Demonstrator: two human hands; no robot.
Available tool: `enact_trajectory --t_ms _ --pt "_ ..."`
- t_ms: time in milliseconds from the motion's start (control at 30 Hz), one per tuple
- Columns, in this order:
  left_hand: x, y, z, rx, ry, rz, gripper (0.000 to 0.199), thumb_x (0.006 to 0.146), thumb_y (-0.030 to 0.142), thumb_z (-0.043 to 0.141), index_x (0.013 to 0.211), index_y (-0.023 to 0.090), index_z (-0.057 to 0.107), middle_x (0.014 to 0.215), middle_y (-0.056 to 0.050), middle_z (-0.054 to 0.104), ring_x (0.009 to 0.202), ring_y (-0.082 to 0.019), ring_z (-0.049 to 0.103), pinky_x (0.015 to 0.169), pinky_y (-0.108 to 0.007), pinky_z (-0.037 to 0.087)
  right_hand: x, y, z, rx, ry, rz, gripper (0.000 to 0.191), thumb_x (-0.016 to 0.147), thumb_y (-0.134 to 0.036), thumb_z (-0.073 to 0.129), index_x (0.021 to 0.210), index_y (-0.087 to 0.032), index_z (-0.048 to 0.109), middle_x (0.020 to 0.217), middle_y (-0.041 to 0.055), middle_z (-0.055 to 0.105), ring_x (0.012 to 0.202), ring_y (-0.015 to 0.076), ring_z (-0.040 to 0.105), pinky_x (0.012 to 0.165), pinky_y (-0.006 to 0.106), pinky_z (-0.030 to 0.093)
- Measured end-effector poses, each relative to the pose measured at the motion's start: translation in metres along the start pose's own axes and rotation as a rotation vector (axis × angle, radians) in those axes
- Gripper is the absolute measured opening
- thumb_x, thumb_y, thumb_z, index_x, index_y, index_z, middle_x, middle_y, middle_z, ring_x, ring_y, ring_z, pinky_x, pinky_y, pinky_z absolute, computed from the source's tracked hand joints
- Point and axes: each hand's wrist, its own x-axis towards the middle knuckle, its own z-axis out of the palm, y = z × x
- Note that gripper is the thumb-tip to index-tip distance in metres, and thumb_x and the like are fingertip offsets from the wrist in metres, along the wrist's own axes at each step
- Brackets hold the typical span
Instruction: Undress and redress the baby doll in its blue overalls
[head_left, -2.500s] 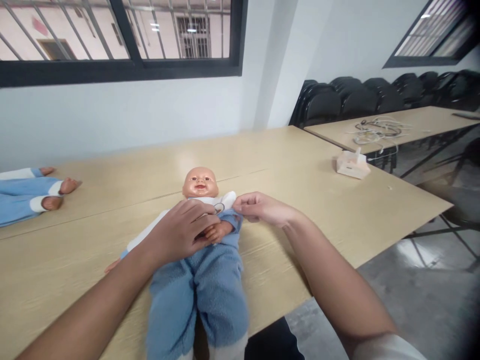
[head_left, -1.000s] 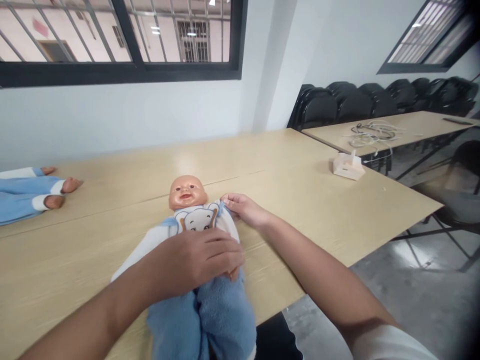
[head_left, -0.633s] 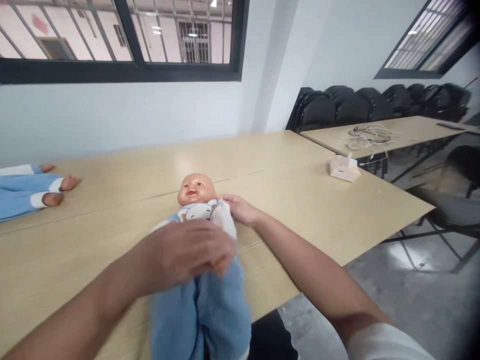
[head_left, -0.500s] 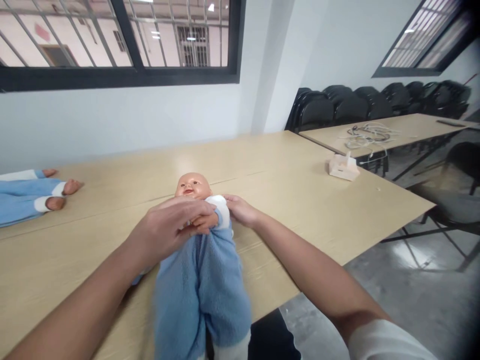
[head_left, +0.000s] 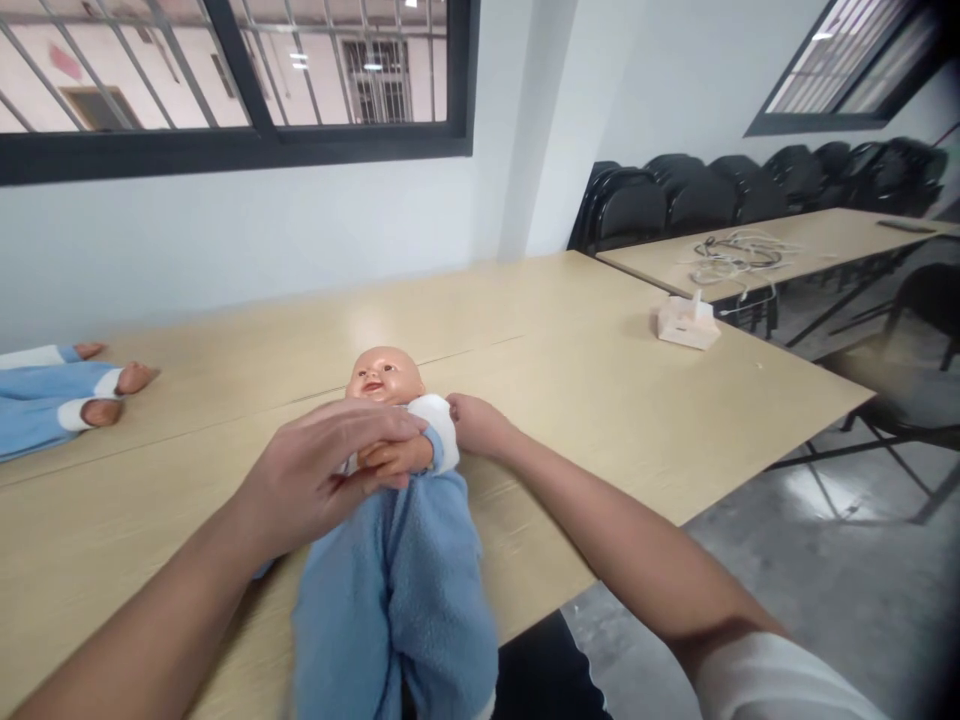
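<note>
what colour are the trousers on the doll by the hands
The trousers are blue, best seen in the head view.

A pale box [head_left: 687,325] sits on the table [head_left: 570,350], near its edge. Behind the box, a second table [head_left: 832,234] carries tangled cables [head_left: 742,252]; farther back, black chairs [head_left: 697,197] are crowded along the wall [head_left: 510,110]. Right of the box, a dark chair [head_left: 907,400] stands on the grey floor [head_left: 765,570]. Well left of the box lies another doll [head_left: 45,385] in blue trousers, partly in view.
</note>
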Motion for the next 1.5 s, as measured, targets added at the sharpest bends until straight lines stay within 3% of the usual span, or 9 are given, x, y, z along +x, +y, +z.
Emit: enact_trajectory --t_ms 333,467,600,733,833,1000,1267,1400,1500 --pt "-0.004 0.028 0.039 -0.045 -0.11 0.33 0.029 0.1 0.012 0.058 0.128 0.017 0.06 0.131 -0.01 0.072 0.127 -0.019 0.064 0.114 -0.04 0.052 0.004 0.008 -0.011 0.101 0.114 -0.175 0.015 0.082 -0.025 0.068 0.095 -0.017 0.07 0.08 0.0002 0.067 0.068 0.0128 0.053 0.063 0.025 0.04" --pt "-0.005 0.037 0.053 -0.02 -0.136 0.368 0.029 0.104 0.013 0.051 0.131 0.015 0.061 0.132 -0.01 0.071 0.128 -0.02 0.063 0.114 -0.04 0.053 0.01 0.004 0.003 -0.149 0.276 -0.181 0.008 0.086 -0.022 0.065 0.088 -0.02 0.072 0.09 0.0037 0.073 0.08 0.0167 0.061 0.073 0.028 0.044" --pt "-0.005 0.04 0.058 0.019 -0.136 0.387 0.028 0.104 0.013 0.05 0.129 0.015 0.063 0.13 -0.008 0.073 0.124 -0.02 0.065 0.112 -0.039 0.055 0.012 0.004 -0.002 -0.276 0.07 -0.129 0.009 0.082 -0.02 0.07 0.089 -0.02 0.075 0.092 0.0053 0.075 0.083 0.0194 0.064 0.077 0.031 0.046" --pt "-0.004 0.041 0.058 0.059 -0.128 0.383 0.026 0.104 0.012 0.05 0.125 0.015 0.065 0.127 -0.008 0.074 0.121 -0.02 0.067 0.11 -0.039 0.056 0.004 0.014 -0.036 0.053 -0.23 -0.126 0.027 0.081 -0.026 0.073 0.107 -0.018 0.073 0.091 0.0024 0.074 0.077 0.0149 0.064 0.068 0.025 0.049" --pt "-0.003 0.04 0.057 0.064 -0.129 0.386 0.024 0.103 0.013 0.052 0.124 0.015 0.065 0.126 -0.007 0.074 0.121 -0.02 0.067 0.109 -0.037 0.056 0.0 0.021 -0.048 0.16 -0.277 -0.077 0.032 0.081 -0.035 0.074 0.107 -0.017 0.073 0.079 -0.0009 0.069 0.065 0.0111 0.057 0.058 0.021 0.044" --pt "-0.004 0.039 0.059 0.09 -0.122 0.408 0.024 0.104 0.014 0.05 0.123 0.013 0.064 0.126 -0.01 0.074 0.121 -0.021 0.067 0.104 -0.036 0.059 0.005 0.019 -0.029 0.119 -0.148 -0.166 0.021 0.082 -0.034 0.071 0.09 -0.015 0.073 0.075 -0.0005 0.068 0.067 0.0128 0.056 0.063 0.023 0.043" --pt "-0.005 0.037 0.069 0.169 -0.131 0.445 0.021 0.101 0.015 0.058 0.121 0.015 0.064 0.122 -0.011 0.074 0.121 -0.022 0.066 0.102 -0.038 0.059 0.009 -0.003 -0.003 -0.399 0.129 -0.179 0.009 0.084 -0.021 0.067 0.082 -0.018 0.075 0.089 0.0088 0.076 0.08 0.0206 0.064 0.072 0.03 0.043" --pt "-0.005 0.036 0.077 0.21 -0.219 0.484 0.014 0.098 0.011 0.06 0.11 0.016 0.066 0.111 -0.008 0.074 0.115 -0.021 0.067 0.107 -0.039 0.057 0.002 -0.007 -0.02 -0.076 0.029 0.008 0.034 0.097 -0.043 0.055 0.085 -0.017 0.072 0.077 0.0084 0.072 0.065 0.0186 0.063 0.06 0.029 0.045" --pt "-0.006 0.035 0.082 0.204 -0.238 0.484 0.019 0.099 0.012 0.06 0.117 0.017 0.065 0.108 -0.006 0.073 0.114 -0.021 0.067 0.099 -0.037 0.06 -0.011 -0.013 -0.037 0.272 -0.237 0.117 0.056 0.1 -0.065 0.041 0.113 -0.017 0.068 0.08 0.0066 0.072 0.056 0.0167 0.061 0.049 0.027 0.045"
